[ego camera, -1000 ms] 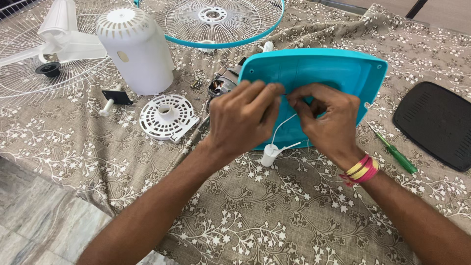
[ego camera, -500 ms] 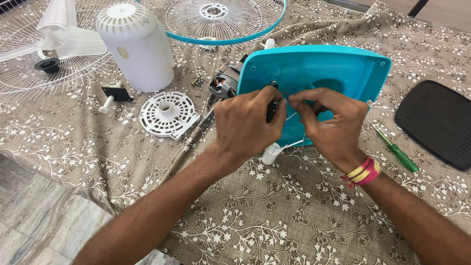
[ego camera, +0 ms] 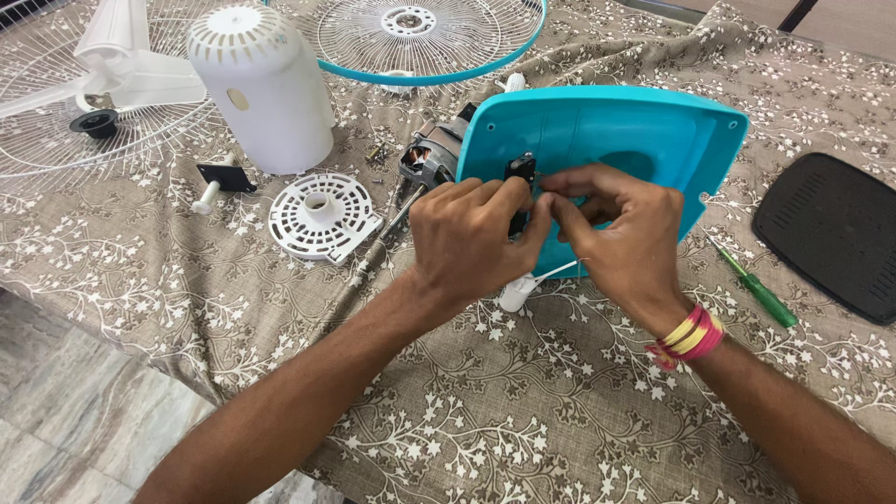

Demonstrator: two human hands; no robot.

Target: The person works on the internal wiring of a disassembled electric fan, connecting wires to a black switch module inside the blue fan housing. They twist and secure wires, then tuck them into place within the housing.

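teal base [ego camera: 644, 131] tipped up more, both hands pinching blk part [ego camera: 519, 170]

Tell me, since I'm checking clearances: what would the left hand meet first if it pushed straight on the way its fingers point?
Probably the small black part that the left hand pinches, with the turquoise base panel behind; depth is unclear.

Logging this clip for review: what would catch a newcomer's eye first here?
The bright turquoise plastic fan base panel stands tilted at the centre, with the left hand and right hand pinching a small black part on it. Behind, a white domed plastic motor cover stands upright on the floral tablecloth.
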